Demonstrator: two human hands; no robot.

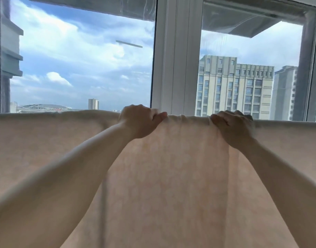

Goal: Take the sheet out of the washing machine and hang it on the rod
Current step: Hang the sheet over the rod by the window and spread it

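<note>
While draped along its top edge before the window [176, 56], hangs pale pink sheet [162, 176] | left hand [139, 120]: grip curled over bunched top fold | right hand [232, 127]: grip clutching same fold just beside | rod: hidden under cloth

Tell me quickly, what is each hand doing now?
Left hand: grips the sheet's top edge.
Right hand: grips the same edge.
</note>
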